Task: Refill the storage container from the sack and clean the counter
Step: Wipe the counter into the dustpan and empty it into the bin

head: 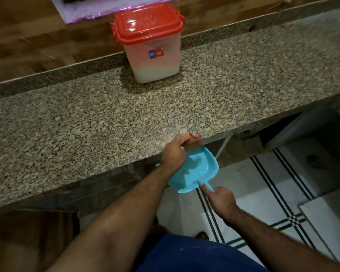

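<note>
At the frame's centre, the left hand [173, 152] pinches a blurred orange cloth [191, 138] on the desk [86, 124] edge; the right hand [221, 201] holds the blue dustpan [194, 169] by its handle, light, stiff plastic. The lidded storage container [151, 44] stands upper centre.

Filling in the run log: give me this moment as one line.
phase: sweeping counter | left hand: holds cloth | right hand: holds dustpan at edge | container: lidded
</note>
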A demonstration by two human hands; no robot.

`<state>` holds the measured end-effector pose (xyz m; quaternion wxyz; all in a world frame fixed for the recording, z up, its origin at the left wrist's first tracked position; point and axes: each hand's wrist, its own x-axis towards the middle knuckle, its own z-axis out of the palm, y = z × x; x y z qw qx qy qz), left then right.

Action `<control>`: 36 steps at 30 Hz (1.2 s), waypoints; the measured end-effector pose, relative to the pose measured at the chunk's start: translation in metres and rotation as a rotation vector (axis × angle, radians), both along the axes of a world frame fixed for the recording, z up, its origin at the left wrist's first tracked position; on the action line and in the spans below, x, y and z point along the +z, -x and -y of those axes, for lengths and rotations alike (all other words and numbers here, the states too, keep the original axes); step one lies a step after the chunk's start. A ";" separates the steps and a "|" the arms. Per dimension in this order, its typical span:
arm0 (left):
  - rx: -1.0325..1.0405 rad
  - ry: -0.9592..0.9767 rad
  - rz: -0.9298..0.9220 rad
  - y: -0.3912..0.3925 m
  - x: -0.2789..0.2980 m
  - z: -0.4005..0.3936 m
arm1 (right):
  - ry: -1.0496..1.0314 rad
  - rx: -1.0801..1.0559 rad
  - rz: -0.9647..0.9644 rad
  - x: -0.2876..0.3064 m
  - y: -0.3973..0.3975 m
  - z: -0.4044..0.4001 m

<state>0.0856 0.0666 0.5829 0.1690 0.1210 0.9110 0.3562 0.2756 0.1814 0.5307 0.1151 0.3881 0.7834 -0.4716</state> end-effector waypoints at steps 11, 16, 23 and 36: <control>0.478 -0.398 0.106 0.012 0.065 0.123 | 0.065 0.404 0.053 -0.008 0.005 0.031; 0.643 -0.447 0.005 -0.008 0.054 0.222 | 0.012 0.671 0.083 0.007 0.029 0.071; 0.984 -0.453 0.082 -0.075 0.036 0.394 | -0.113 0.990 0.143 0.022 0.072 0.170; 1.643 -0.406 0.170 -0.306 -0.079 0.610 | -0.052 1.285 0.561 -0.082 0.029 0.451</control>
